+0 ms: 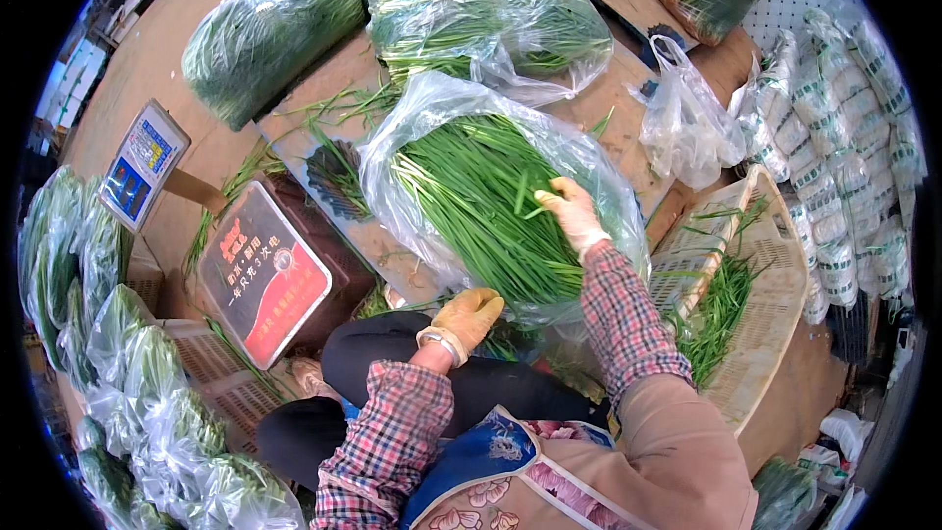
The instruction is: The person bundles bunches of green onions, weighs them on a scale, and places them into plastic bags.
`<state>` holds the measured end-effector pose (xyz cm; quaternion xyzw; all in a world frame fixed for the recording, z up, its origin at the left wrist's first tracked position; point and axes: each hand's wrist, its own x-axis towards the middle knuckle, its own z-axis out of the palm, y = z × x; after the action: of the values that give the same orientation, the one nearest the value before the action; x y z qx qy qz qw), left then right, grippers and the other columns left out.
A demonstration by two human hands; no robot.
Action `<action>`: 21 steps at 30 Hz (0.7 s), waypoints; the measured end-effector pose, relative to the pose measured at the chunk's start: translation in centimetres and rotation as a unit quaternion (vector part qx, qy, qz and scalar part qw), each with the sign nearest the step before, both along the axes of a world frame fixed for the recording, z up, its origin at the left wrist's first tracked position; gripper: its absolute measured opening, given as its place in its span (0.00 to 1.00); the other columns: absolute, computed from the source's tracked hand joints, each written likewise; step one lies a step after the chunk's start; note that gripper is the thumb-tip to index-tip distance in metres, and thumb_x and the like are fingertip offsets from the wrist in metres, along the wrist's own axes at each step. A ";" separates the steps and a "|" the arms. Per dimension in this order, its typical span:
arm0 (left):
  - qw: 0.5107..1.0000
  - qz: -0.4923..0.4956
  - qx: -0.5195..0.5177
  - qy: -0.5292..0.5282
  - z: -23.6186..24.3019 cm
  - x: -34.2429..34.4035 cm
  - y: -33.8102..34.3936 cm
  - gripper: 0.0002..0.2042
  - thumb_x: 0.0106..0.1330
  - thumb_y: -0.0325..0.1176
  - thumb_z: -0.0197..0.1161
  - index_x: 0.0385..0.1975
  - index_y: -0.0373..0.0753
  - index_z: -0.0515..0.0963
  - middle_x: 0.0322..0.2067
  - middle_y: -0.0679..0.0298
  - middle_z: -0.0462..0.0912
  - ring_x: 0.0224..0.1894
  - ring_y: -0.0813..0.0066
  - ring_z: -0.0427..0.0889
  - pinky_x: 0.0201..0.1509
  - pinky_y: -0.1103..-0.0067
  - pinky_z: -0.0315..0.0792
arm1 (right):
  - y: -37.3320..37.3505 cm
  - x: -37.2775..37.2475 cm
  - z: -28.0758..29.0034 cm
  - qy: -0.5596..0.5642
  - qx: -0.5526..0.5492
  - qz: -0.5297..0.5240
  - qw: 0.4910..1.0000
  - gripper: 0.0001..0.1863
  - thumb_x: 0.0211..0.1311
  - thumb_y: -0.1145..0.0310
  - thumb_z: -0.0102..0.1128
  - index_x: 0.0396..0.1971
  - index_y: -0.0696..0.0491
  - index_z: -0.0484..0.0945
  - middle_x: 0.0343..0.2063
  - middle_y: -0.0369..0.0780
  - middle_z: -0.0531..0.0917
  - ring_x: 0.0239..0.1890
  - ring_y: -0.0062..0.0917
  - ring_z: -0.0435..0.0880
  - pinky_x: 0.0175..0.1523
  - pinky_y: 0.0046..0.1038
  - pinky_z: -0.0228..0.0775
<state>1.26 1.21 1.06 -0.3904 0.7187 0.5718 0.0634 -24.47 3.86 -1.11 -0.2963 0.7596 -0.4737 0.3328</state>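
Observation:
An open clear plastic bag (412,182) full of long green chives (471,216) lies in front of me. My right hand (566,212), in a pale yellowish glove, pinches a few loose leaves over the right part of the bunch. My left hand (465,322), in a yellow glove, is curled just below the bag's lower edge, above my dark-clad legs; whatever it may hold is hidden.
A scale (263,275) with display (142,165) stands left, wrapped greens (157,397) below it. More bagged bundles (491,20) lie ahead. A crate (775,334) with loose leaves, crumpled plastic bag (687,128) and wrapped white bundles (824,157) are right.

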 end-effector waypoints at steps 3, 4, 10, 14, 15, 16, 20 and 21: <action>1.000 -0.015 -0.012 -0.002 0.9 -0.3 -0.2 0.21 0.60 0.48 0.50 0.43 0.39 0.76 0.40 0.54 0.79 0.45 0.58 0.76 0.50 0.71 0.67 | 1.1 -0.8 1.3 -0.139 -0.163 -0.045 0.976 0.14 0.59 0.70 0.55 0.44 0.57 0.71 0.39 0.39 0.80 0.39 0.20 0.78 0.45 0.20 0.69; 1.000 -0.019 -0.012 -0.002 0.6 -0.3 -0.1 0.21 0.60 0.48 0.50 0.43 0.39 0.76 0.40 0.54 0.79 0.45 0.58 0.76 0.50 0.71 0.67 | 1.7 -0.9 1.9 -0.177 -0.190 -0.062 0.964 0.13 0.61 0.71 0.52 0.45 0.57 0.70 0.37 0.40 0.81 0.38 0.21 0.79 0.42 0.21 0.71; 1.000 -0.025 -0.004 -0.002 0.7 -0.7 -0.2 0.20 0.60 0.47 0.50 0.43 0.39 0.76 0.41 0.53 0.79 0.45 0.57 0.76 0.50 0.71 0.67 | 2.5 -1.7 1.3 -0.189 -0.198 -0.162 0.948 0.12 0.65 0.65 0.47 0.42 0.57 0.71 0.27 0.40 0.80 0.22 0.17 0.73 0.29 0.17 0.66; 0.999 -0.014 -0.028 0.032 1.0 -0.8 -0.1 0.20 0.61 0.46 0.50 0.47 0.41 0.73 0.41 0.53 0.79 0.45 0.56 0.76 0.50 0.70 0.68 | 2.4 -1.5 1.4 -0.151 -0.170 -0.163 0.960 0.12 0.66 0.63 0.45 0.35 0.56 0.73 0.20 0.37 0.78 0.16 0.16 0.69 0.21 0.15 0.59; 0.998 -0.013 -0.044 0.051 0.9 -1.0 -0.1 0.20 0.61 0.45 0.50 0.49 0.42 0.72 0.40 0.53 0.78 0.45 0.56 0.76 0.49 0.70 0.68 | 2.7 -1.8 1.5 -0.147 -0.159 -0.172 0.961 0.13 0.66 0.62 0.44 0.34 0.56 0.73 0.21 0.37 0.78 0.16 0.15 0.69 0.21 0.15 0.59; 0.996 -0.017 -0.056 0.068 0.8 -1.4 0.1 0.20 0.61 0.44 0.50 0.52 0.43 0.70 0.40 0.53 0.78 0.45 0.55 0.76 0.49 0.70 0.68 | 3.2 -2.0 1.7 -0.142 -0.147 -0.182 0.962 0.13 0.66 0.62 0.44 0.33 0.56 0.73 0.21 0.37 0.78 0.15 0.15 0.69 0.20 0.15 0.58; 0.990 -0.065 -0.056 0.113 -0.1 -4.2 0.5 0.21 0.63 0.39 0.49 0.57 0.46 0.62 0.40 0.54 0.77 0.44 0.54 0.75 0.47 0.69 0.69 | 5.5 4.8 8.2 -0.032 -0.035 -0.001 0.999 0.18 0.65 0.55 0.45 0.31 0.55 0.74 0.20 0.35 0.75 0.18 0.18 0.70 0.22 0.21 0.61; 0.987 -0.054 -0.038 0.145 -4.4 -4.7 0.7 0.20 0.63 0.39 0.49 0.56 0.45 0.64 0.40 0.54 0.77 0.45 0.55 0.75 0.47 0.70 0.69 | 5.7 7.2 9.4 -0.082 -0.045 0.081 0.992 0.17 0.64 0.56 0.46 0.34 0.56 0.73 0.20 0.35 0.75 0.19 0.17 0.70 0.23 0.20 0.61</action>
<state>-3.45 1.92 -3.36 -0.2660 0.7615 0.5905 -0.0255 -17.32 9.55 8.33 -0.3316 0.6817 -0.5012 0.4172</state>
